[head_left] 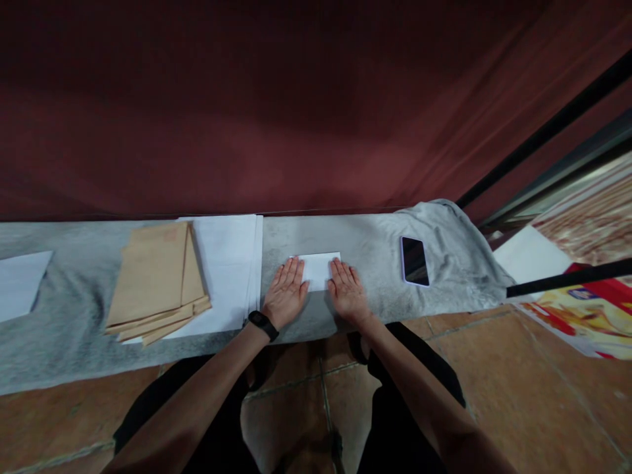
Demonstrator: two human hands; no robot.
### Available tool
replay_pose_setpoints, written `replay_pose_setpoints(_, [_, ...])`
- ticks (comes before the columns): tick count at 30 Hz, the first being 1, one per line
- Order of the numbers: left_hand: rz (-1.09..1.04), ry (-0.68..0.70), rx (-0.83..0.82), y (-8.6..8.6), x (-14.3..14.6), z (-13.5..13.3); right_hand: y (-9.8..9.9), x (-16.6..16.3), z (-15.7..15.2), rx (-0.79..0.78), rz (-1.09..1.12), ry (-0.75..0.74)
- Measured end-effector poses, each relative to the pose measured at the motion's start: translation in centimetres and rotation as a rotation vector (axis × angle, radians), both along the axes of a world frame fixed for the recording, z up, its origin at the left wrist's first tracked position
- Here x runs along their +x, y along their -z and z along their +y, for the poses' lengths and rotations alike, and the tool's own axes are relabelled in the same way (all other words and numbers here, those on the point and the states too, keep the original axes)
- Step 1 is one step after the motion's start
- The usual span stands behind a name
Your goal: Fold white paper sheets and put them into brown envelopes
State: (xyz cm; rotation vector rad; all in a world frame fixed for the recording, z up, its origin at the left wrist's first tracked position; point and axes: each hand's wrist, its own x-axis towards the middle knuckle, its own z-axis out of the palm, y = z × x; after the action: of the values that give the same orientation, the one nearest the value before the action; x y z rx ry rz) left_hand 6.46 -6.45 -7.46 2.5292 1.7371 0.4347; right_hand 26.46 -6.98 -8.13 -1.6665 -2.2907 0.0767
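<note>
A small folded-looking white sheet of paper [317,270] lies on the grey cloth in front of me. My left hand [286,293], with a black band on its wrist, rests flat on the paper's left end, fingers stretched out. Over the right end lies my right hand [347,289], also flat with its fingers extended. Both palms face down, and the paper's side edges are partly hidden beneath them. To the left of my left hand are a stack of large white sheets [230,263] and, partly on top of it, a pile of brown envelopes [153,276].
A phone [415,261] lies to the right on the grey cloth [365,230]. More white paper [22,283] is at the far left. A dark red curtain [296,131] hangs behind. Black bars and a colourful printed box [587,309] stand at the right, above a tiled floor [518,395].
</note>
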Motion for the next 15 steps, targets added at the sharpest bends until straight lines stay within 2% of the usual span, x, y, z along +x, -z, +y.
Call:
replay_pose_setpoints(9, [0.031, -0.097, -0.025, 0.1, -1.6, 0.6, -0.1, 1.1, 0.1, -0.013, 0.012, 0.037])
replay_pose_setpoints(12, [0.022, -0.13, 0.009, -0.1, -1.1, 0.7, -0.2, 1.0, 0.2, -0.013, 0.026, 0.045])
replay_pose_setpoints(15, [0.011, -0.092, 0.006, -0.4, 0.3, 0.8, -0.3, 0.5, 0.3, -0.008, 0.036, 0.017])
